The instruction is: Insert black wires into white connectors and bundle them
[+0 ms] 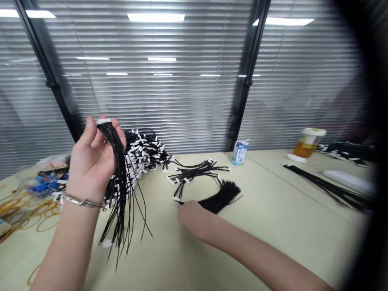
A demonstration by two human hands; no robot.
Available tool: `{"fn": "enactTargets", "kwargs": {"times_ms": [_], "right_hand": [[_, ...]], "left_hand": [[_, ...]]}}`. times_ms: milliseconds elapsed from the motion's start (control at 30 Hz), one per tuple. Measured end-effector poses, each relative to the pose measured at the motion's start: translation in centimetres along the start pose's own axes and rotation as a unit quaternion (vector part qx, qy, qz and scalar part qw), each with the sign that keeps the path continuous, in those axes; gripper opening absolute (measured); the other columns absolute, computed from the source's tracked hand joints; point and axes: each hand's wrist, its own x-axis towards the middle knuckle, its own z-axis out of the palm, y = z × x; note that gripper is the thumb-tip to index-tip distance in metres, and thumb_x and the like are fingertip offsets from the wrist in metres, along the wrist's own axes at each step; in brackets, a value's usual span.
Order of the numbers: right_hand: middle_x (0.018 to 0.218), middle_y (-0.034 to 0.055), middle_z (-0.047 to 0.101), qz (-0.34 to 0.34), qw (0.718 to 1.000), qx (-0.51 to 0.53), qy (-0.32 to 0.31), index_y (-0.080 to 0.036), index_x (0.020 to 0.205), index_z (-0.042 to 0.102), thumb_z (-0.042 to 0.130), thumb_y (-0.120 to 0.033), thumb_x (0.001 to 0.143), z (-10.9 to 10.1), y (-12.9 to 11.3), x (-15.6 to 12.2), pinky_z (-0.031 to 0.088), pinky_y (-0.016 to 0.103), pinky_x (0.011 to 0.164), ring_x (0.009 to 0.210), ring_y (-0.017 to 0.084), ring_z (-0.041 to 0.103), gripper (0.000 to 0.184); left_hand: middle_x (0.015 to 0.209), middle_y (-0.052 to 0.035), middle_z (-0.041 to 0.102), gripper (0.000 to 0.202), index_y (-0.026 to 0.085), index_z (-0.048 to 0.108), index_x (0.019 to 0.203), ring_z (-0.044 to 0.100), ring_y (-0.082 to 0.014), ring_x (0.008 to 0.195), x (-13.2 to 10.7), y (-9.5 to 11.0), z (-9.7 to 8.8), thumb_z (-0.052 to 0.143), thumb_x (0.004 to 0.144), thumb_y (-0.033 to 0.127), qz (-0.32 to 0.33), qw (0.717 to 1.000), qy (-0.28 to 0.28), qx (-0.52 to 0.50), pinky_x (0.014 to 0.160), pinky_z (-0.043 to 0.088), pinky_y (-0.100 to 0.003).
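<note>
My left hand point(93, 157) is raised at the left with its palm toward me. Its fingers and thumb grip the white top end of a bundle of black wires point(119, 173), whose loose strands hang down over the table. Low over the table, my right hand point(191, 215) shows only its back and wrist; its fingers are hidden. Just behind it lies a thick bundle of cut black wires point(222, 197), fanned out to the right. A white connector point(176, 199) on black leads shows at the hand's left edge.
Behind my left hand rises a big heap of white-ended wire harnesses point(145, 149). More harnesses point(197, 171) lie mid-table. At left are yellow rubber bands point(45, 210) and blue pieces point(48, 184). A drink carton point(239, 152), a cup of amber liquid point(307, 144) and black wires point(321, 184) are rightward.
</note>
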Motion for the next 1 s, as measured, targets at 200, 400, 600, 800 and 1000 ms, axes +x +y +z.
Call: {"fn": "enactTargets", "kwargs": {"times_ms": [200, 400, 600, 800, 1000], "right_hand": [[0.071, 0.0112, 0.064, -0.048, 0.998, 0.044, 0.024, -0.010, 0.069, 0.060, 0.056, -0.001, 0.065, 0.5, 0.4, 1.2, 0.041, 0.029, 0.055, 0.068, 0.024, 0.063, 0.011], [0.069, -0.0019, 0.060, -0.159, 0.962, 0.220, 0.032, -0.019, 0.073, 0.050, 0.055, -0.031, 0.074, -1.0, 3.1, 0.7, 0.034, 0.021, 0.047, 0.059, 0.012, 0.056, 0.014], [0.078, -0.0033, 0.053, -0.163, 0.892, 0.395, 0.145, -0.021, 0.099, 0.044, 0.033, -0.027, 0.092, -3.6, 5.7, -2.4, 0.041, 0.018, 0.061, 0.067, 0.006, 0.055, 0.015], [0.063, -0.0079, 0.034, -0.083, 0.696, 0.603, 0.381, -0.018, 0.094, 0.047, 0.042, -0.029, 0.092, -6.0, 5.9, -5.1, 0.025, 0.017, 0.044, 0.049, 0.004, 0.028, 0.012], [0.064, -0.0065, 0.036, -0.114, 0.621, 0.625, 0.459, -0.021, 0.097, 0.051, 0.046, -0.028, 0.092, -6.5, 4.0, -6.8, 0.024, 0.017, 0.043, 0.049, 0.003, 0.029, 0.010]], "left_hand": [[0.097, 0.0086, 0.072, 0.019, 0.031, 0.064, 0.098, 0.023, -0.0025, 0.137, 0.2, 0.0, -0.6, 0.047, 0.092, 0.031, -0.007, 0.999, -0.039, 0.033, 0.099, 0.041, -0.018], [0.096, 0.0076, 0.072, 0.016, 0.030, 0.066, 0.091, 0.032, -0.0053, 0.134, -0.2, -0.5, -0.1, 0.051, 0.091, 0.035, -0.016, 0.999, -0.014, 0.039, 0.096, 0.043, -0.014], [0.092, -0.0055, 0.068, 0.025, 0.015, 0.063, 0.092, 0.062, -0.0116, 0.096, -0.7, -2.1, 1.8, 0.044, 0.095, 0.030, -0.026, 0.997, 0.048, -0.061, 0.088, 0.051, -0.022], [0.096, -0.0072, 0.067, 0.016, 0.015, 0.064, 0.096, 0.064, -0.0175, 0.092, -1.3, -4.5, 2.3, 0.059, 0.087, 0.027, -0.043, 0.997, -0.036, 0.054, 0.086, 0.053, -0.034], [0.103, -0.0076, 0.068, 0.023, 0.018, 0.064, 0.101, 0.063, -0.0134, 0.087, -2.2, -5.6, 2.3, 0.070, 0.079, 0.023, -0.065, 0.956, -0.175, 0.224, 0.078, 0.051, -0.020]]}}
